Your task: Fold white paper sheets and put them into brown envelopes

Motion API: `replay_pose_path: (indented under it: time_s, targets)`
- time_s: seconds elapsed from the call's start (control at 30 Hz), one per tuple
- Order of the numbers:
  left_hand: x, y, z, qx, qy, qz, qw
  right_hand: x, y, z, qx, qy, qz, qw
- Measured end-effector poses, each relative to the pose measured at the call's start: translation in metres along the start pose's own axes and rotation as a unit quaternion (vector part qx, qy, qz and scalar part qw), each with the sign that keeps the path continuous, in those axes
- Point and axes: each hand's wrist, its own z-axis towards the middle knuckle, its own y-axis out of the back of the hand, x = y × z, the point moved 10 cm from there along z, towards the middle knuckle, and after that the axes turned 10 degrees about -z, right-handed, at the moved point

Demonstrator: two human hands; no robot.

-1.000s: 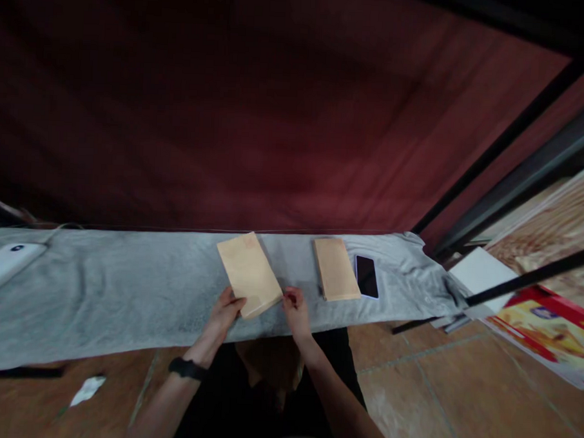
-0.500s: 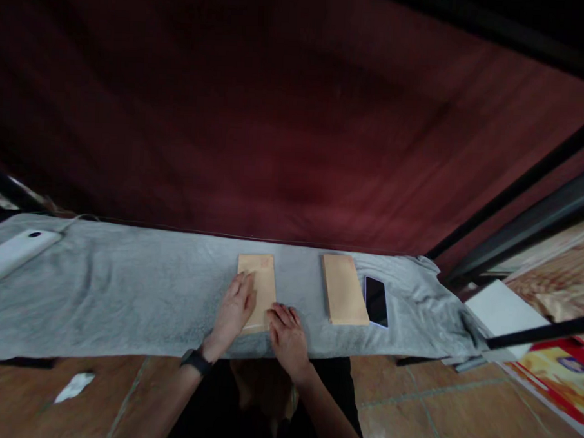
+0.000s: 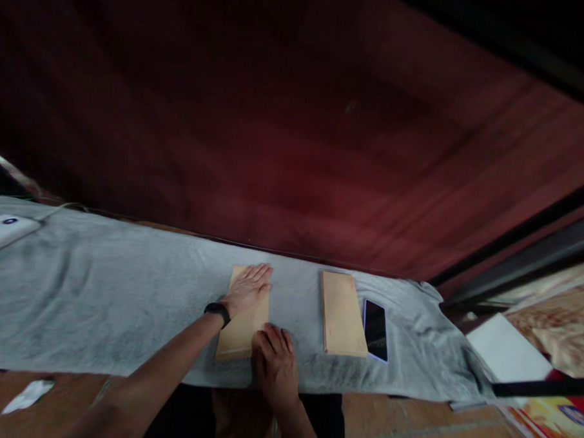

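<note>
A flat tan paper envelope (image 3: 243,333) lies on the grey cloth in front of me. My left hand (image 3: 248,288), with a dark band on its wrist, rests flat across the upper part of the envelope, fingers stretched out. At the lower right edge of the envelope is my right hand (image 3: 276,367), its fingers slightly bent and resting down on the edge and cloth. Part of the envelope is hidden under both hands. To the right sits a thicker stack of similar tan envelopes (image 3: 343,313), touched by neither hand.
A dark-screened smartphone (image 3: 375,329) lies right beside the stack. At the far left is a white device (image 3: 5,232) with a cord. The grey cloth (image 3: 124,289) covers a narrow table against a dark red curtain (image 3: 276,147). Black frame bars (image 3: 518,232) stand at the right.
My left hand has slid up and to the right over the envelope, fingers now stretched out. My right hand stays by the lower right edge. The view has shifted slightly.
</note>
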Motion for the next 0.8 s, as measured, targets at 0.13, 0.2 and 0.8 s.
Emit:
replay_pose_path:
  time_s: [0.13, 0.2, 0.8]
  targets:
    - [-0.009, -0.005, -0.013, 0.029, -0.013, -0.02, 0.999, -0.001, -0.002, -0.001, -0.004, 0.004, -0.007, 1.0]
    - [-0.015, -0.006, -0.022, 0.038, -0.013, -0.039, 0.998, -0.001, -0.003, -0.003, -0.009, 0.01, -0.009, 1.0]
    - [-0.069, -0.006, -0.151, 0.074, 0.018, -0.143, 0.987, -0.005, -0.006, -0.011, -0.011, 0.022, 0.011, 1.0]
